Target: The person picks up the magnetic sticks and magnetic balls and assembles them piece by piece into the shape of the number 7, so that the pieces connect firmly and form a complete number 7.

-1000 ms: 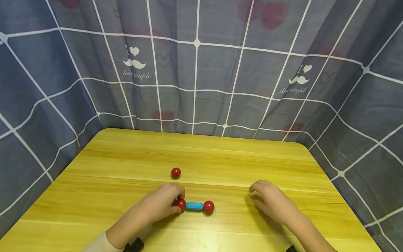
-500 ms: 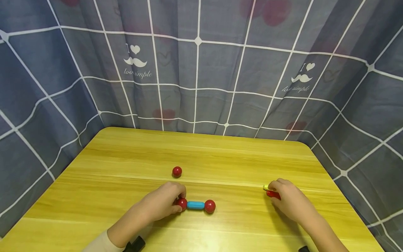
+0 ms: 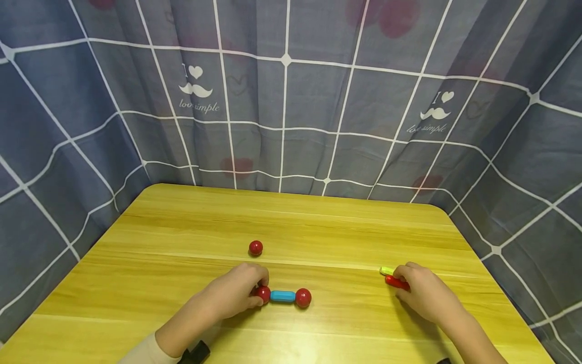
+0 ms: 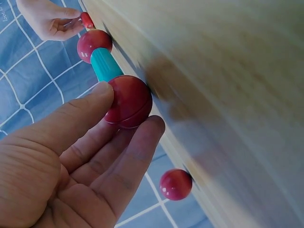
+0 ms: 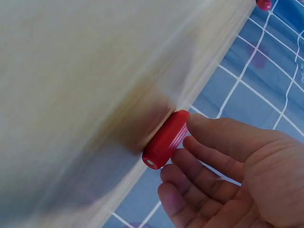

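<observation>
My left hand (image 3: pixel 238 290) pinches a red ball (image 4: pixel 130 101) between thumb and fingers, low at the table. That ball joins end to end with a blue ribbed rod (image 3: pixel 282 297), whose other end meets a second red ball (image 3: pixel 303 298). Over on the right, my right hand (image 3: pixel 425 290) has its thumb and fingertips around the near end of a red ribbed rod (image 5: pixel 166 139). This rod lies on the tabletop. Beside it lies a yellow-green rod (image 3: pixel 387 271), partly covered by the fingers in the head view.
A loose red ball (image 3: pixel 255 247) sits on the wooden table (image 3: pixel 318 227), farther back than the left hand. A grey-blue curtain (image 3: pixel 254 101) with white grid lines hangs behind the table and along its sides.
My right hand has moved to the right, bringing the red and yellow-green rods into sight; it now grips the red one near its end. The left hand keeps its hold on the ball.
</observation>
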Available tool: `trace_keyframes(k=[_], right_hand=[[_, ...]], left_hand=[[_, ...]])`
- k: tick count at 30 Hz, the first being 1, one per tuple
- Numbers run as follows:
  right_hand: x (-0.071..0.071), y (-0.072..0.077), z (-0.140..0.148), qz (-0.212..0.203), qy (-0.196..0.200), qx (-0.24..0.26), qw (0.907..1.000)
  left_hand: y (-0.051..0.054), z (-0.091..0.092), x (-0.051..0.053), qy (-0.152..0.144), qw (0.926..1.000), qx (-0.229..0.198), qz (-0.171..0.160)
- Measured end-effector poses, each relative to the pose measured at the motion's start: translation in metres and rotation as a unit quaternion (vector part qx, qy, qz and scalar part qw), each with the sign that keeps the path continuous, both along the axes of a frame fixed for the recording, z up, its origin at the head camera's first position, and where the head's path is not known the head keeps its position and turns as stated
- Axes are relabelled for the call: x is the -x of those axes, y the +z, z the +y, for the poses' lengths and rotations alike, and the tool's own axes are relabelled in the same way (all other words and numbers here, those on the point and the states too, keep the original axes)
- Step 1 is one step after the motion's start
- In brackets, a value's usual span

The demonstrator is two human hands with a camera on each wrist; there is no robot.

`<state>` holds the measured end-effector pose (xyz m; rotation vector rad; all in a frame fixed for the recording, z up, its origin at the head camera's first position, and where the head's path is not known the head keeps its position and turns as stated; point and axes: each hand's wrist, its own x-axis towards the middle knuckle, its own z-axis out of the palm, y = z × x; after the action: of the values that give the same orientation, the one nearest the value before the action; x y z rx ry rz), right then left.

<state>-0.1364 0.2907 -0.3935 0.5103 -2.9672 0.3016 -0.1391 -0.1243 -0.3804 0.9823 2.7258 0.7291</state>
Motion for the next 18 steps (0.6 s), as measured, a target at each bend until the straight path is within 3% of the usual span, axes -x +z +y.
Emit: trace_keyframes(k=[7, 18], right_hand=[[0.0016, 0.0002, 0.0018, -0.012, 0.006, -0.004, 0.9999], [-0.0002, -0.0013, -0.0041, -0.069, 0.012, 0.009, 0.9975]], left_hand=[[-0.0002, -0.0003, -0.0005, -0.002, 1.0000, 0.002, 0.001], [0.0002, 0.0000, -0.0008, 0.000, 1.0000, 0.006, 0.002]])
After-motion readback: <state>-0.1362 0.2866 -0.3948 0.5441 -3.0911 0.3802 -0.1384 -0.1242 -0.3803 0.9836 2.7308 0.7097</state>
